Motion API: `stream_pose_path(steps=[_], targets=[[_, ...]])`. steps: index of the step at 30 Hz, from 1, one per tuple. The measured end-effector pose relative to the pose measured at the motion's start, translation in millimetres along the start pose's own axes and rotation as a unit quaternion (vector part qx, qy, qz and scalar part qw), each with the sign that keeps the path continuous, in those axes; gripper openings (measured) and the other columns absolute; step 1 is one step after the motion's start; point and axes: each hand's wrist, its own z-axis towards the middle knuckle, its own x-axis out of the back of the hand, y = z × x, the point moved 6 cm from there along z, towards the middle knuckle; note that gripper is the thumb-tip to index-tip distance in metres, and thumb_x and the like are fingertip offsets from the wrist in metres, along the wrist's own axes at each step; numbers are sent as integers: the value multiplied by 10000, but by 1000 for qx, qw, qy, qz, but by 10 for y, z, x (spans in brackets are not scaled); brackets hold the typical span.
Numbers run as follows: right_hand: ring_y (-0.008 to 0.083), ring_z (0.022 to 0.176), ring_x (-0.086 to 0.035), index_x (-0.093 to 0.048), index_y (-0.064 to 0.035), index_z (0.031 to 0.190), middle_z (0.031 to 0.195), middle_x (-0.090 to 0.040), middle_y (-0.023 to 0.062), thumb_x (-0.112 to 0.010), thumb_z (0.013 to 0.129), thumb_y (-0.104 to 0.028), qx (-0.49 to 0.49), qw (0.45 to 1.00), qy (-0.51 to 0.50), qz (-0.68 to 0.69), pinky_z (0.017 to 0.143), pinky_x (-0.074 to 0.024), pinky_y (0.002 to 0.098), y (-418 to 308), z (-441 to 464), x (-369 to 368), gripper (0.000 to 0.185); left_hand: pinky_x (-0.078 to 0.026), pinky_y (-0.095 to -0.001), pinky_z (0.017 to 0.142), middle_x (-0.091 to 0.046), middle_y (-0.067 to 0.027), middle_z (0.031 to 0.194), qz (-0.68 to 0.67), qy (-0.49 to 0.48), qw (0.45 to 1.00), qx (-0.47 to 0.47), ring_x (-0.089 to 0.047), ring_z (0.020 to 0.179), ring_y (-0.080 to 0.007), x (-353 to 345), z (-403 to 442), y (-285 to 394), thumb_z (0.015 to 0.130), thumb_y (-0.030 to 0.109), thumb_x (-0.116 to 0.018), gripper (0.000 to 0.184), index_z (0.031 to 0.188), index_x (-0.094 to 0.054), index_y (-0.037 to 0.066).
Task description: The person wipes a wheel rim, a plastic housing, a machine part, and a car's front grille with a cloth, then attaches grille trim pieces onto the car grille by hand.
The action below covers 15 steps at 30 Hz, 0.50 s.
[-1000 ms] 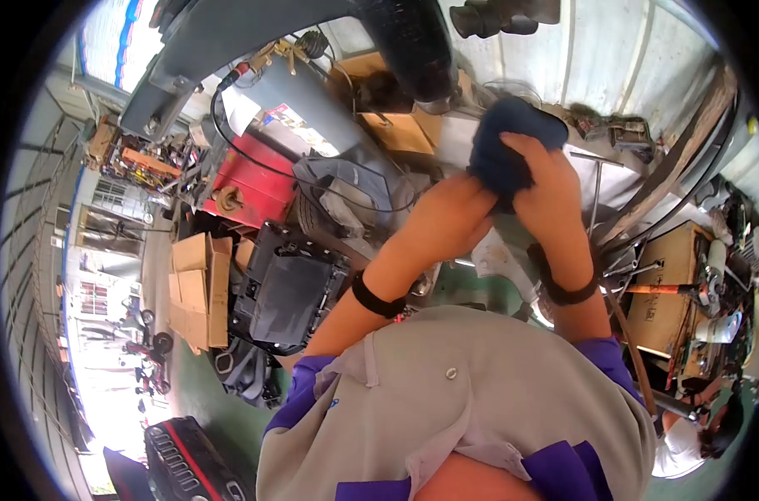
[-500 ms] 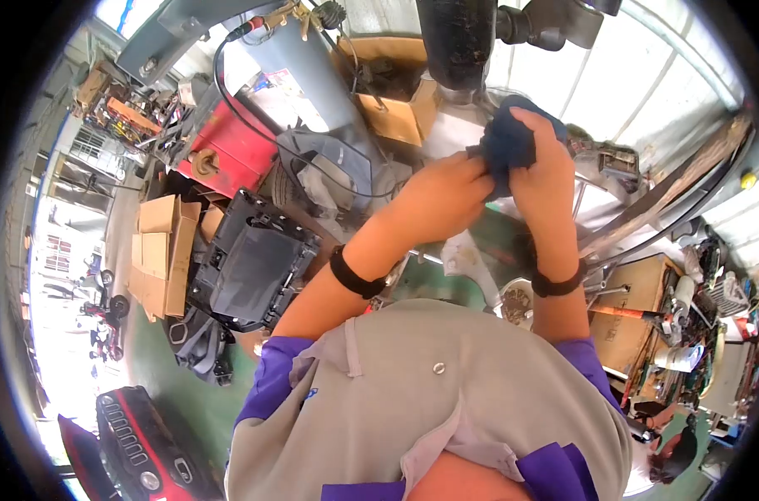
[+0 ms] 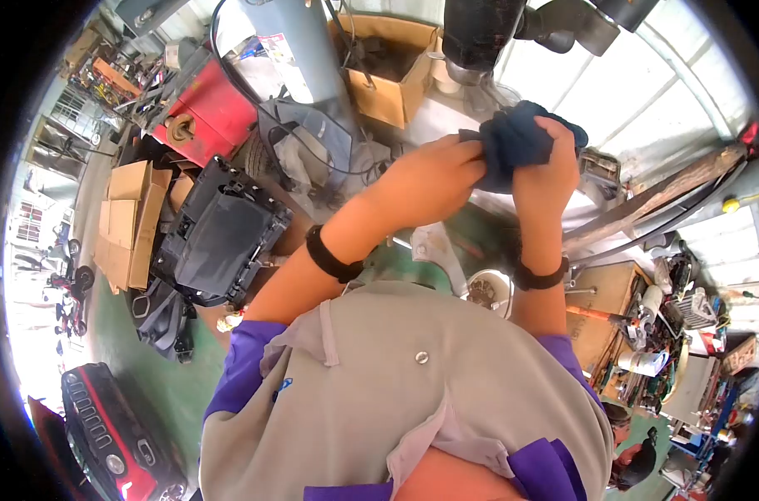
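A bunched dark blue cloth (image 3: pixel 520 140) is held up in front of me, beneath a black cylindrical part (image 3: pixel 477 37). My left hand (image 3: pixel 436 179) pinches the cloth's left edge, its fingers closed and partly hidden. My right hand (image 3: pixel 548 171) grips the right side, with the thumb below and a finger bent over the folds. Whether anything is wrapped inside the cloth cannot be seen. A dark band circles each of my wrists.
Ahead stand a cardboard box (image 3: pixel 388 93) and a grey cylinder (image 3: pixel 300 50). On the left are a red box (image 3: pixel 208 113), a black plastic panel (image 3: pixel 225 238) and folded cardboard (image 3: pixel 129 221). A wooden pole (image 3: pixel 655 196) slants at right, above cluttered tools. A bucket (image 3: pixel 490 288) sits below my hands.
The view has shifted, and surrounding things sit further left. Between my hands the cloth looks more spread, with a flap now showing toward my left fingers. Both hands keep hold of it.
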Motion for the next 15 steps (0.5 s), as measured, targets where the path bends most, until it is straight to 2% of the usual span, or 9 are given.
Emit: stream_pose_path(steps=[2, 5, 6, 7, 9, 11, 12, 13, 15], targets=[[377, 880, -603, -607, -81, 1075, 972, -649, 155, -582, 654, 95, 7, 1000, -5, -16, 802, -478, 428, -54, 41, 19, 458, -481, -433, 870, -550, -145, 1216, -17, 30, 999, 10, -552, 994, -361, 89, -7, -25, 728, 64, -667, 335, 1050, -587, 18], [373, 882, -597, -607, -73, 1073, 994, -650, 142, -645, 649, 63, 27, 998, 9, -47, 813, -474, 418, -194, -39, 125, 448, -481, -444, 882, -545, -161, 1237, -32, 78, 996, 8, -556, 1013, -376, 140, -51, -77, 716, 50, -665, 360, 1065, -592, 3], [304, 1007, -628, -596, -21, 1104, 1068, -646, 146, -610, 648, 87, 19, 999, -9, -24, 900, -479, 355, -249, -102, 155, 469, -486, -428, 880, -552, -153, 1221, -32, 92, 995, 10, -557, 1016, -363, 166, -64, -75, 721, 46, -647, 334, 1049, -600, 4], [299, 1018, -626, -603, -18, 1095, 1076, -648, 159, -617, 663, 76, 41, 999, 6, 8, 901, -482, 350, -382, -168, 191, 442, -491, -413, 878, -560, -145, 1204, -33, 104, 994, 13, -557, 1018, -351, 192, -76, -62, 726, 43, -630, 310, 1032, -608, 5], [295, 1033, -621, -608, -18, 1109, 1096, -649, 154, -594, 675, 66, 146, 989, 19, 18, 922, -470, 364, -651, -189, 205, 442, -497, -401, 872, -569, -139, 1184, -23, 134, 991, 15, -560, 1011, -339, 244, -101, -60, 730, 39, -615, 286, 1013, -619, 5], [313, 1034, -618, -612, -22, 1127, 1116, -649, 153, -584, 698, 42, 126, 992, -4, -7, 947, -451, 380, -639, -28, 138, 434, -500, -408, 864, -574, -142, 1179, -5, 167, 986, 10, -566, 991, -342, 303, -117, -57, 728, 38, -621, 282, 1007, -627, 4], [343, 1028, -611, -600, -44, 1174, 1119, -644, 160, -568, 739, 18, 67, 995, -60, -41, 958, -439, 392, -562, 90, 62, 441, -503, -412, 858, -580, -146, 1179, -9, 168, 986, 25, -571, 978, -345, 332, -96, -66, 727, 33, -621, 286, 1011, -639, 9], [436, 954, -582, -563, -81, 1196, 1101, -625, 210, -581, 731, 37, 50, 995, -72, -50, 843, -463, 461, -458, 151, -14, 480, -496, -421, 870, -577, -157, 1184, -20, 158, 987, 27, -570, 985, -359, 318, -94, -87, 719, 30, -633, 315, 1033, -630, 5], [449, 949, -595, -531, -69, 1221, 1097, -621, 231, -570, 733, 42, -15, 996, -87, -30, 819, -477, 465, -258, 161, -110, 502, -482, -439, 894, -571, -177, 1195, -37, 144, 988, 32, -569, 1000, -389, 287, -85, -143, 704, 23, -656, 376, 1076, -613, -5]])
